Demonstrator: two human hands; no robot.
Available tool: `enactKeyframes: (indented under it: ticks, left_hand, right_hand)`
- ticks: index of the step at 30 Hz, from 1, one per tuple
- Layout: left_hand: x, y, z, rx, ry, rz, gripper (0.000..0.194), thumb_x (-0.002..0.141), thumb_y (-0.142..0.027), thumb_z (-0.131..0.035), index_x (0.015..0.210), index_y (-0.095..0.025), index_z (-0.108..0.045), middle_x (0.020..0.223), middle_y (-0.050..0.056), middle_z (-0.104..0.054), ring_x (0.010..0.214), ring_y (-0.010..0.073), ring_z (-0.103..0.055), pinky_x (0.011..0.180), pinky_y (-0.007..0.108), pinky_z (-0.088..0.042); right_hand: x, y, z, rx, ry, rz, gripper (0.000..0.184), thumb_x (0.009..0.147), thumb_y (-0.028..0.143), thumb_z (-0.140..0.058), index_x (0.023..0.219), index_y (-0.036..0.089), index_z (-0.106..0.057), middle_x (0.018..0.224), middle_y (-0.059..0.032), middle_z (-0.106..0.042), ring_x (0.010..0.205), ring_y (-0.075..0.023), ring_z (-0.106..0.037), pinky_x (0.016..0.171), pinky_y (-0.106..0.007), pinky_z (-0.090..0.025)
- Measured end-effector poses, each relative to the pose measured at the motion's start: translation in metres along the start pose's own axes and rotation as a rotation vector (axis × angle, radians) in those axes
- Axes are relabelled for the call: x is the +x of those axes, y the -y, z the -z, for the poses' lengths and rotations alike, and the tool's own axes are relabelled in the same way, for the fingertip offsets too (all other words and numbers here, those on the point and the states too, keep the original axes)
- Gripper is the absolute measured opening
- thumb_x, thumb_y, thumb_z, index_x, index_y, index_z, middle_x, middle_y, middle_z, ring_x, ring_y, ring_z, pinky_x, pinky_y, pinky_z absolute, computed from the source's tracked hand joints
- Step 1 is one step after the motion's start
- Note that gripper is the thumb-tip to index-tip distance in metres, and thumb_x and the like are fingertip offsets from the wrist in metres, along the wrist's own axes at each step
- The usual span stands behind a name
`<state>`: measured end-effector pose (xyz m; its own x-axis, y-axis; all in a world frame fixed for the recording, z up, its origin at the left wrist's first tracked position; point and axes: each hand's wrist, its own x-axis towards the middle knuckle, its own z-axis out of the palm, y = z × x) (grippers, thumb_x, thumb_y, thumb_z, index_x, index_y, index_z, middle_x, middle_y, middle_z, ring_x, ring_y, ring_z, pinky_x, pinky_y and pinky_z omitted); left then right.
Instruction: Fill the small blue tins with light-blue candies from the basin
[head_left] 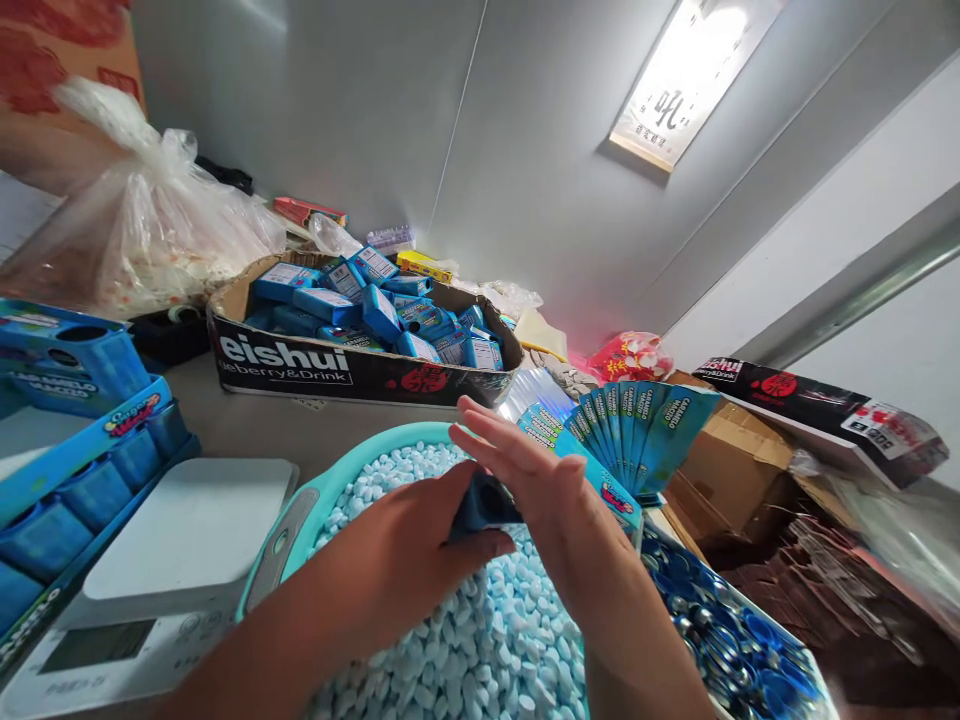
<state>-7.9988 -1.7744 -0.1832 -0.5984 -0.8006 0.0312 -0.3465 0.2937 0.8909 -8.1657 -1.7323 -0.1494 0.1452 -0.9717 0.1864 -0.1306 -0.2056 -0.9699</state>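
Note:
My left hand (409, 550) is closed around a small dark blue box (480, 503), held over a turquoise basin (319, 497) heaped with pale blue tablets (487, 640). My right hand (536, 480) lies against the box's far side, fingers stretched out flat and pointing left. Both hands hover just above the tablets.
A white scale (161, 570) sits at lower left beside a blue display tray of boxes (71, 450). A black carton of blue boxes (360, 330) stands behind. Fanned flat blue packets (637, 430) and a bin of blue lids (720, 640) lie right. Plastic bags and cardboard boxes surround.

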Motion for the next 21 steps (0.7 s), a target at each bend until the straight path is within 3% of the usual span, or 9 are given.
enactKeyframes:
  ticks: [3, 6, 10, 11, 13, 15, 18, 21]
  left_hand:
    - [0.002, 0.003, 0.000, 0.037, 0.007, 0.049, 0.032, 0.094, -0.049, -0.063, 0.121, -0.032, -0.063, 0.123, 0.001, -0.074, 0.108, 0.0267, -0.067, 0.090, 0.038, -0.048]
    - [0.005, 0.000, 0.001, 0.041, 0.029, 0.068, 0.027, 0.094, -0.050, -0.063, 0.112, -0.030, -0.064, 0.106, -0.001, -0.074, 0.095, 0.0248, -0.066, 0.080, 0.035, -0.046]
    - [0.005, -0.009, 0.007, -0.002, 0.059, 0.055, 0.032, 0.093, -0.050, -0.064, 0.116, -0.028, -0.064, 0.110, 0.001, -0.074, 0.102, 0.0257, -0.066, 0.085, 0.034, -0.046]
    - [0.004, -0.010, 0.009, -0.011, 0.062, 0.055, 0.033, 0.093, -0.050, -0.064, 0.118, -0.028, -0.064, 0.113, 0.002, -0.074, 0.105, 0.0261, -0.066, 0.087, 0.035, -0.046]
    - [0.004, -0.010, 0.010, -0.014, 0.063, 0.058, 0.034, 0.094, -0.051, -0.063, 0.118, -0.027, -0.064, 0.113, 0.002, -0.074, 0.104, 0.0262, -0.066, 0.088, 0.035, -0.047]
    - [0.004, -0.008, 0.009, -0.011, 0.061, 0.054, 0.037, 0.094, -0.055, -0.062, 0.118, -0.028, -0.064, 0.112, 0.002, -0.074, 0.102, 0.0260, -0.066, 0.088, 0.036, -0.048]
    - [0.006, -0.003, 0.006, -0.018, 0.053, 0.031, 0.047, 0.093, -0.065, -0.057, 0.120, -0.027, -0.064, 0.112, 0.004, -0.075, 0.101, 0.0267, -0.067, 0.089, 0.036, -0.050]
    - [0.007, -0.001, 0.004, -0.012, 0.039, 0.020, 0.050, 0.093, -0.067, -0.056, 0.120, -0.026, -0.065, 0.110, 0.005, -0.076, 0.100, 0.0275, -0.068, 0.087, 0.036, -0.052]
  right_hand:
    - [0.011, -0.003, 0.001, 0.162, 0.004, 0.061, 0.063, 0.097, 0.077, -0.041, 0.135, 0.036, -0.070, 0.163, -0.0005, -0.049, 0.151, -0.0317, -0.044, 0.125, -0.055, -0.038]
    - [0.021, -0.005, 0.003, 0.282, -0.063, 0.228, 0.057, 0.099, 0.071, -0.047, 0.130, 0.031, -0.074, 0.157, -0.0052, -0.056, 0.148, -0.0330, -0.049, 0.117, -0.052, -0.047]
    - [0.006, -0.009, 0.011, 0.131, -0.517, 0.411, 0.023, 0.102, 0.038, -0.060, 0.107, 0.030, -0.081, 0.128, -0.0047, -0.072, 0.123, -0.0266, -0.066, 0.098, -0.040, -0.056]
    - [-0.005, -0.012, 0.015, 0.049, -0.620, 0.403, 0.020, 0.101, 0.033, -0.060, 0.102, 0.031, -0.080, 0.120, -0.0036, -0.073, 0.116, -0.0241, -0.067, 0.092, -0.037, -0.056]
    - [-0.031, -0.020, 0.023, -0.165, -0.684, 0.325, 0.018, 0.100, 0.033, -0.060, 0.100, 0.032, -0.078, 0.111, -0.0032, -0.071, 0.108, -0.0227, -0.067, 0.088, -0.035, -0.054]
    - [-0.056, -0.032, 0.028, -0.484, -0.421, 0.197, 0.024, 0.093, 0.039, -0.070, 0.115, 0.032, -0.076, 0.121, -0.0077, -0.070, 0.115, -0.0292, -0.066, 0.091, -0.040, -0.055]
    - [-0.078, -0.048, 0.023, -0.809, 0.044, 0.015, 0.067, 0.078, 0.052, -0.081, 0.140, 0.031, -0.064, 0.142, -0.0140, -0.063, 0.128, -0.0410, -0.061, 0.103, -0.055, -0.052]
    - [-0.076, -0.054, 0.005, -0.974, 0.196, -0.130, 0.094, 0.068, 0.056, -0.088, 0.150, 0.025, -0.055, 0.148, -0.0185, -0.058, 0.134, -0.0472, -0.053, 0.110, -0.066, -0.044]
